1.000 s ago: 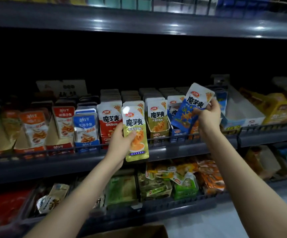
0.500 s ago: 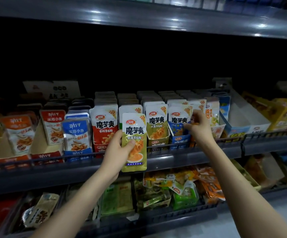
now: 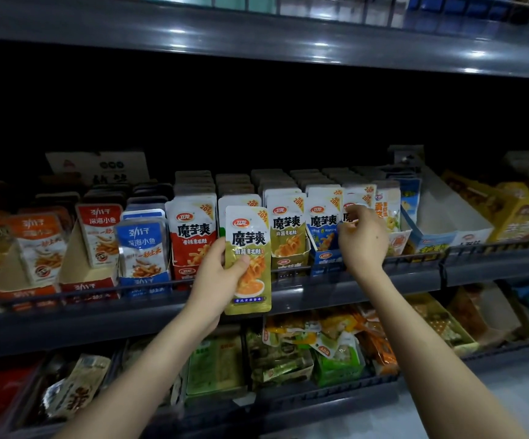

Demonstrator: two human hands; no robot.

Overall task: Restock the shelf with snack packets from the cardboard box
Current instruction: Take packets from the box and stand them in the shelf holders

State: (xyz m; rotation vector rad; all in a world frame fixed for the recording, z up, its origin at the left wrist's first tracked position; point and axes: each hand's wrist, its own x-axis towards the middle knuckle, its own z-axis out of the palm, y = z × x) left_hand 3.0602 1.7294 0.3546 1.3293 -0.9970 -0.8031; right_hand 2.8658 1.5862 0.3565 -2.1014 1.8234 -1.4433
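Dim shop shelving filled the view, with the back of the middle shelf (image 3: 421, 274) lost in darkness. The left hand (image 3: 217, 280) gripped an olive-green konjac packet (image 3: 250, 258) by its lower left edge, thumb across the front, holding it upright just before the shelf's front rail. Just right of that hand stood the matching olive-green row (image 3: 286, 236). Just left of it was the red row (image 3: 193, 236), and directly behind the held packet stood a row whose flavour was mostly hidden. Judged from that, the packet could easily land in the wrong row, since the fronts look alike and sit tightly side by side. The right hand (image 3: 363, 240) reached over the rail, fingers curled at the front packet just right of the blue row (image 3: 323, 229). Whether it pinched that packet or only touched it could not be told. A careless tug there might tip the leaning front packets over the low rail onto the loose packets (image 3: 320, 337) below. The cardboard box was out of view.
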